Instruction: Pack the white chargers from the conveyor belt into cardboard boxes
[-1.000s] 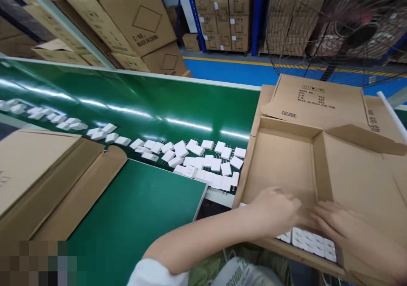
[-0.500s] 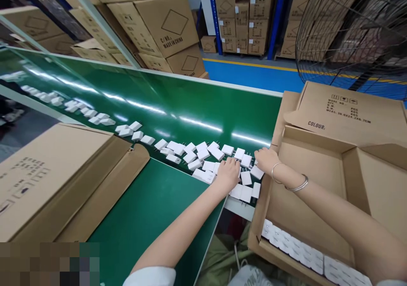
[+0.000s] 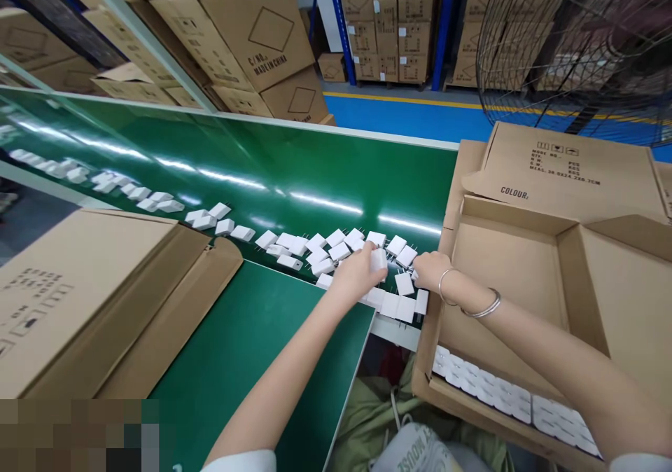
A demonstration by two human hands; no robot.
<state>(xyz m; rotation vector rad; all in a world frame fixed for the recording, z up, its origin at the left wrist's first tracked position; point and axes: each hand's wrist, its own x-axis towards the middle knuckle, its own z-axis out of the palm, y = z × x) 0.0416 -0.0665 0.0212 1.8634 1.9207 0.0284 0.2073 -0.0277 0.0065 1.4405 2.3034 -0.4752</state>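
Many white plug adapters (image 3: pixel 288 262) lie in a loose line on the green conveyor belt (image 3: pixel 414 171). My left hand (image 3: pixel 357 274) grips a white adapter (image 3: pixel 378 262) between thumb and fingers, above a row of others near the belt's front edge. At the belt's right end my right hand (image 3: pixel 431 270) is closed beside the adapters, its fingertips on something white that I cannot make out. Beneath my right forearm is an open cardboard box (image 3: pixel 498 276), with white adapters (image 3: pixel 483 388) packed in rows along its near side.
Another cardboard box (image 3: pixel 99 283) stands at the left, beside a green board (image 3: pixel 262 325). Behind the belt are stacked cartons (image 3: pixel 273 34). A large black fan (image 3: pixel 567 52) is at the upper right, behind the open box.
My left hand has moved slightly left and now shows an adapter in its grip. My right hand has drawn its fingers closed and shifted slightly down. The view has shifted a little.
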